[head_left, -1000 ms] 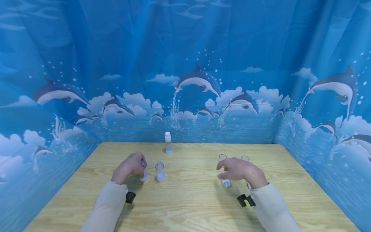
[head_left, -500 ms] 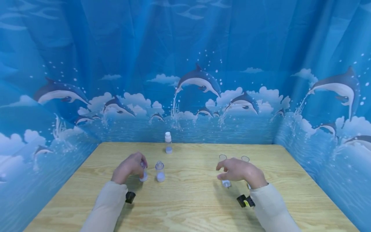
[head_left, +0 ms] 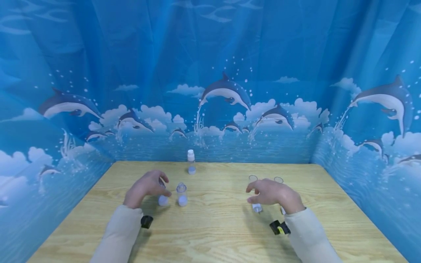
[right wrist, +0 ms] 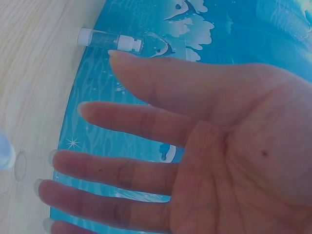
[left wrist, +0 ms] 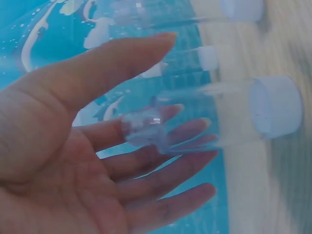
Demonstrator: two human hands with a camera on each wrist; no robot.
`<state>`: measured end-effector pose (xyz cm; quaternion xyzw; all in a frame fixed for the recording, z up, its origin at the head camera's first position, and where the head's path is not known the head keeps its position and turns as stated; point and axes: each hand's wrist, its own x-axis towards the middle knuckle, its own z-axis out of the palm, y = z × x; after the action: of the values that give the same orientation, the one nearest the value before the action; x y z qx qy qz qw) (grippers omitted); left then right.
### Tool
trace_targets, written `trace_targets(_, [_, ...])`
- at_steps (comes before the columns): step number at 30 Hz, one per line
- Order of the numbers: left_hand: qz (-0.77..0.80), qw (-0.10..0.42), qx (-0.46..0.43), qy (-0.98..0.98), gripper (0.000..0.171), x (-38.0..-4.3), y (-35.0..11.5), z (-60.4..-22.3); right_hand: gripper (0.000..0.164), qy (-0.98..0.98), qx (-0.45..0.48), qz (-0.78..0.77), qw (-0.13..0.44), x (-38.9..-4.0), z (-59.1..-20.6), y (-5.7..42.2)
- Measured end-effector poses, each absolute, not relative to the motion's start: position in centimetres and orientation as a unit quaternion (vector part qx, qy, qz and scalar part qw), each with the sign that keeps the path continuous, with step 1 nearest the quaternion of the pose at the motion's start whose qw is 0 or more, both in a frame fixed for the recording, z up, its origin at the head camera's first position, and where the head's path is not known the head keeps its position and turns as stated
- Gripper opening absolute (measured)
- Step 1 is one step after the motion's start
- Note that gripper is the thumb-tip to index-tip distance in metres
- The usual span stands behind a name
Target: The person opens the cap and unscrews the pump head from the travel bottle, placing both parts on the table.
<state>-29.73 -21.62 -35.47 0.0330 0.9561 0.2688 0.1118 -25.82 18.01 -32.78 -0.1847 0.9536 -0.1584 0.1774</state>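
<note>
My left hand is spread around a small clear bottle with a white base, which stands upright on the table. In the left wrist view the straight fingers pass behind this bottle, and the thumb is apart from it. A matching bottle with a narrow clear neck stands just to its right. My right hand hovers with loosely bent fingers over two clear cylinders, hiding much of them. Round rims of the left cylinder and the right cylinder show beyond the hand. The right palm holds nothing.
A third clear bottle, with a white top and white base, stands near the back edge of the wooden table. Blue dolphin-print curtains enclose the table at the back and both sides.
My left hand has let go of the small bottle; its fingers and thumb have opened and lifted slightly away. The right hand has stayed in place over the cylinders.
</note>
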Motion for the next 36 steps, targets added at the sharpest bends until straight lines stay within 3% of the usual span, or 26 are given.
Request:
trace_targets(10, [0.315, 0.046, 0.045, 0.947, 0.067, -29.0, -18.8, -32.6, 0.036, 0.951, -0.189, -0.166, 0.18, -25.6, -32.5, 18.3])
trace_targets(18, [0.356, -0.013, 0.035, 0.934, 0.084, -30.7, -13.7, -30.6, 0.037, 0.951, -0.195, -0.165, 0.174, -25.6, -32.1, 18.2])
trace_targets(26, [0.397, -0.07, -0.036, 0.915, 0.09, -34.1, -9.8, -32.7, 0.037, 0.951, -0.196, -0.162, 0.173, -25.6, -31.8, 17.9])
trace_targets(36, [0.41, -0.06, -0.103, 0.904, 0.102, -36.6, -8.4, -36.2, 0.037, 0.95, -0.189, -0.173, 0.177, -25.4, -31.8, 17.8])
